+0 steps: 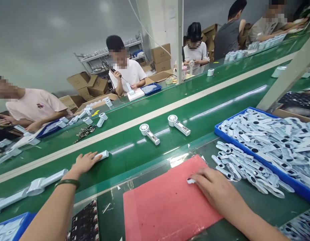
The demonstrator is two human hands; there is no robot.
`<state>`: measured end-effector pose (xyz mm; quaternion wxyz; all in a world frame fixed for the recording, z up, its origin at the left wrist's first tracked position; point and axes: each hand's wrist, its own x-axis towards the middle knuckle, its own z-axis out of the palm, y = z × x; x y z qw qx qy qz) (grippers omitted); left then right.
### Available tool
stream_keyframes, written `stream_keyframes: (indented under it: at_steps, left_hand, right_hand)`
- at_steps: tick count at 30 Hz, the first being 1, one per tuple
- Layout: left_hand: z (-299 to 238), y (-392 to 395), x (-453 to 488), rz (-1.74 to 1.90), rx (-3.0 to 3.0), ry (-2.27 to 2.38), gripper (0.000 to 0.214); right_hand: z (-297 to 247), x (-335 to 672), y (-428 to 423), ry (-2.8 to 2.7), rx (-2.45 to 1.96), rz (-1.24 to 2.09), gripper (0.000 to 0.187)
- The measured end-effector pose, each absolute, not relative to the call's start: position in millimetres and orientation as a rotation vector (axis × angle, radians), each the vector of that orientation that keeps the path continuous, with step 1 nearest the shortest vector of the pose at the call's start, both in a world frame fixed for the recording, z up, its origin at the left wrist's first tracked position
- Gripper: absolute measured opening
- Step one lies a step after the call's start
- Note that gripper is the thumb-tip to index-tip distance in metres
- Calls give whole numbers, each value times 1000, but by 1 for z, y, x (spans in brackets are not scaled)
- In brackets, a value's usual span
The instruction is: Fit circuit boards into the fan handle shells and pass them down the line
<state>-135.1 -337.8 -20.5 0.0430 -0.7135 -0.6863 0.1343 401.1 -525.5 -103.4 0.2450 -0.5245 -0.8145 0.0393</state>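
the left hand (85,162) is lying flat and open on a white fan unit (101,155) on the green belt (135,147), wanting a square grip, while the right hand (213,188) is pinching a small white part (190,181) on the pink mat (167,204).

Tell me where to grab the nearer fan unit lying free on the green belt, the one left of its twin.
Take the fan unit by its straight handle, coming from above with fingers across the narrow sides. It lies flat, round head toward the far left, handle pointing near right, clear of its twin.
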Motion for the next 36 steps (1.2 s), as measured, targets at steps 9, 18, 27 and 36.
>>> stream_keyframes:
  at_steps: [9,18,27,36]
  left_hand:
    - [-8,-395,-130,448,-1949,-2166,50]
    - [4,-481,0,-371,-2477,-1804,28]
    - [-41,-544,129,-474,-3044,-1562,24]
    - [-37,-544,126,-859,-3210,-1570,18]
  right_hand:
    - [-97,407,-561,-2345,-1396,286,42]
    - [-85,396,-566,-2133,-1415,254,23]
    - [-53,363,-561,-2188,-1233,350,20]
    - [-59,339,-556,-2374,-1213,356,18]
